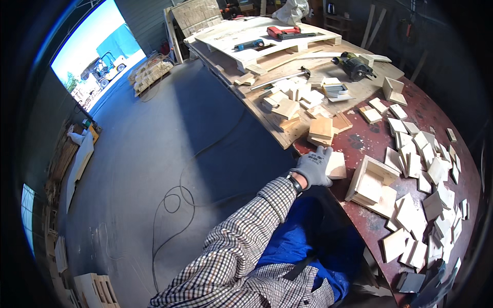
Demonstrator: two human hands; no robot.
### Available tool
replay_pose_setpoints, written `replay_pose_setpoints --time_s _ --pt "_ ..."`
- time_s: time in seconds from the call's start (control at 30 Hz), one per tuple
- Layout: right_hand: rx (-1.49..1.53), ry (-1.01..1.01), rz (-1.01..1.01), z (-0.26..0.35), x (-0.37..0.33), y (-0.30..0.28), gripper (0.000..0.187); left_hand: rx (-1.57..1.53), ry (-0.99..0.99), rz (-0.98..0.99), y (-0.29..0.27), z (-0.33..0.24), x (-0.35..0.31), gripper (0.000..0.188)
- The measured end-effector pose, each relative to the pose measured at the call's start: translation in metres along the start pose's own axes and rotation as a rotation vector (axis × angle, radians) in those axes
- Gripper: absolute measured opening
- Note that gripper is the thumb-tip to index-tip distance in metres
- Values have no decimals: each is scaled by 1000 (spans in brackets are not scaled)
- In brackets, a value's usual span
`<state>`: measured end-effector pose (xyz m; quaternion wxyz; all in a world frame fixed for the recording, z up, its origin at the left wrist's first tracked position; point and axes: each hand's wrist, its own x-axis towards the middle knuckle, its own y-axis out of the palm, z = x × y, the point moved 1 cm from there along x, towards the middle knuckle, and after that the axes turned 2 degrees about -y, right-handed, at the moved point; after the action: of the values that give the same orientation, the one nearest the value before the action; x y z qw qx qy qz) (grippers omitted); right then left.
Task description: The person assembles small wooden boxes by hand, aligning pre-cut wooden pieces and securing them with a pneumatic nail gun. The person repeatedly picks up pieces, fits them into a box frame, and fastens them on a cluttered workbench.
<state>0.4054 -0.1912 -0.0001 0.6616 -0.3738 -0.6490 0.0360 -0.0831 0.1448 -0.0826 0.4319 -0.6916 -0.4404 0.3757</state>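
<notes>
My left hand (314, 167), in a pale grey work glove, is at the near edge of the dark red table (354, 139). Its fingers are closed around the side of a flat, square wooden piece (336, 166). Just beyond the fingertips sits a small stack of wooden blocks (321, 128). To the right of the hand stands an open-topped wooden box (371, 182), made of small boards. My right hand does not show.
Many loose wooden pieces (405, 213) cover the table's right side. A wooden workbench (287, 134) beyond carries a pallet (231, 43), a red nail gun (283, 33), a blue power tool (249, 45) and a dark green power tool (354, 66). A cable (181, 205) loops across the floor.
</notes>
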Motion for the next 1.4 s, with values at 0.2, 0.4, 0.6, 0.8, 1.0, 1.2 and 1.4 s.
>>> replay_pose_setpoints --time_s 0.2,0.4,0.6,0.8,1.0,1.2,1.4 --pt "189 60 0 51 3 -2 50 44 -26 -29 -3 1 -2 107" --pt "524 59 18 134 -6 -9 57 -175 134 -211 17 29 -5 102" --pt "1194 151 494 236 -17 -26 66 -717 278 -178 17 30 -59 102" --pt "1213 104 512 284 -31 14 57 -731 257 -223 14 6 -86 106" --pt "1177 12 543 291 -37 17 50 -373 174 -437 26 17 -66 106" --pt "1116 114 578 283 -66 58 46 21 49 -270 26 9 -13 112" --pt "1064 61 569 280 -68 58 43 69 -14 -160 21 3 -3 106"
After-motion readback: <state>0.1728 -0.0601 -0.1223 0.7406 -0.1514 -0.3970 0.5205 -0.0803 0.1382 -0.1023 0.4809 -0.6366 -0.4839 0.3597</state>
